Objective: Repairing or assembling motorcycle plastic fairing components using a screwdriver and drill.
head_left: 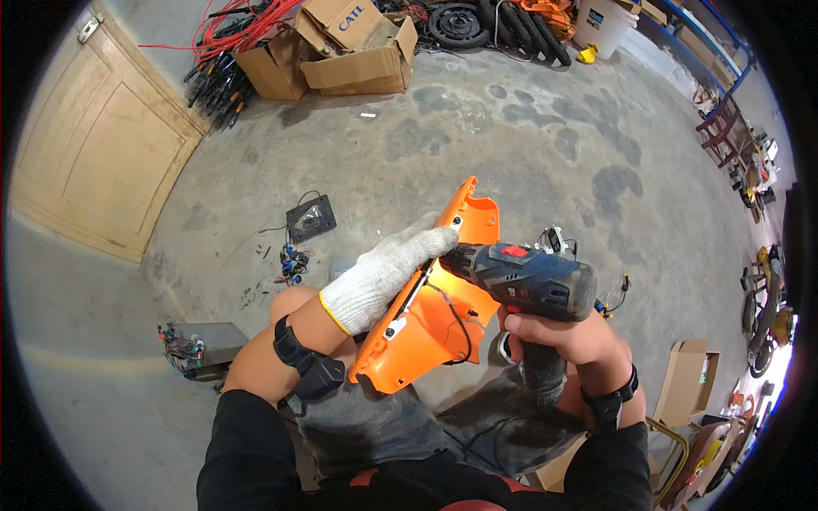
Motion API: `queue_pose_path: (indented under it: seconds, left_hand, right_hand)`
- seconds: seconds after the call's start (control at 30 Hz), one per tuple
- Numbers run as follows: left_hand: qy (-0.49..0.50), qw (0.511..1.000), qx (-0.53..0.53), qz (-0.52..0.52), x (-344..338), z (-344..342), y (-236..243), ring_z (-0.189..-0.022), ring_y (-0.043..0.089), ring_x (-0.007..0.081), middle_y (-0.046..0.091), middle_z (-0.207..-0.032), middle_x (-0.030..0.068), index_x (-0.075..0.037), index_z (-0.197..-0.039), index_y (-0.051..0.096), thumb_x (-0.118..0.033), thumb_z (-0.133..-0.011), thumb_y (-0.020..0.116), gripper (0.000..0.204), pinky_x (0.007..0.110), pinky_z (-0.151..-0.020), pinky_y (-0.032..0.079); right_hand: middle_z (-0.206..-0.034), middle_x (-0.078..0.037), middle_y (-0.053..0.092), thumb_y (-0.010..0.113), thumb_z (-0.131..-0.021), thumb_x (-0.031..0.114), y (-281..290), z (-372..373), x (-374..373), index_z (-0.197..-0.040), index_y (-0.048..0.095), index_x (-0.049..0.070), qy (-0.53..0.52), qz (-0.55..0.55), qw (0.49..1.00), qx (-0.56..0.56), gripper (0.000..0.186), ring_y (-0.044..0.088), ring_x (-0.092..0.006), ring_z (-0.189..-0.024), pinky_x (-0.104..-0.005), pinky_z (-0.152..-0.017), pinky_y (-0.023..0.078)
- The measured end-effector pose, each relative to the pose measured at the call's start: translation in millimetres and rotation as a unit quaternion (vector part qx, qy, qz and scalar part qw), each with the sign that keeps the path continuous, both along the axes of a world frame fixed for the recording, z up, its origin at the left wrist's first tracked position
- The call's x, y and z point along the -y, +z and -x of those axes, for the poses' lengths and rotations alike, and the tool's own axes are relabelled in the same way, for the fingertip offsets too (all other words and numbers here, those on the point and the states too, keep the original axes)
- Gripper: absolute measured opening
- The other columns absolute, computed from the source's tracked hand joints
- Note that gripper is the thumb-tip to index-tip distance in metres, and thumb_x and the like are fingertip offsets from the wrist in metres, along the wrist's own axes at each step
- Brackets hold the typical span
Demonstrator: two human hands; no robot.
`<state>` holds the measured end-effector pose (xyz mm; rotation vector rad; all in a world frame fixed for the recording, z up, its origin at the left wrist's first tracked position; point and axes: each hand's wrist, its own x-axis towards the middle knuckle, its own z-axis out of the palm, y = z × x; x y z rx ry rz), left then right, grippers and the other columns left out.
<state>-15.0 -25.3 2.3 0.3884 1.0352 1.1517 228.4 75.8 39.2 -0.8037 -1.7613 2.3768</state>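
Note:
My left hand [379,272], in a white knit glove, grips a long orange plastic panel [460,315] tilted over my lap, with small white fittings and a dark wire along it. My bare right hand [554,341] is wrapped round the handle of a dark blue and black cordless drill [537,281] with a red switch on top. The drill points left, its chuck at the panel's upper part beside my gloved thumb; whether the tip touches a screw is hidden.
On the concrete floor [426,136] lie a black plate [311,217], tangled connectors [291,266] and a silver part [554,240]. A metal box with wires [213,345] sits left. Cardboard boxes [358,68] and tires [456,25] stand behind, a door [94,136] left, an open carton [686,383] right.

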Motion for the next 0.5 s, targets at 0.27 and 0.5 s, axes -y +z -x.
queue_pose_path:
  seconds: [0.27,0.5]
  left_hand:
    - [0.007,1.0,-0.015,-0.015,-1.5,-1.3,-4.2,-0.099,0.069,0.018,0.066,-0.119,0.0104,-0.005,-0.141,0.054,-0.041,-0.099,0.064,0.056,0.033,-0.085,0.058]
    - [0.0,0.999,-0.045,0.017,1.0,-1.1,1.0,-0.104,0.067,0.0178,0.066,-0.122,0.0105,-0.006,-0.143,0.053,-0.042,-0.099,0.064,0.058,0.033,-0.088,0.056]
  right_hand:
    - [-0.09,-0.004,0.065,0.073,-0.094,0.008,1.6,-0.5,-0.2,-0.117,0.061,0.002,-0.01,0.01,1.0,0.002,0.027,0.067,-0.0143,-0.067,-0.0308,-0.061,0.053]
    - [-0.09,-0.005,0.066,0.072,-0.093,0.007,4.4,0.3,2.2,-0.119,0.061,0.001,-0.034,0.036,0.999,-0.011,0.03,0.067,-0.0165,-0.067,-0.0315,-0.06,0.053]
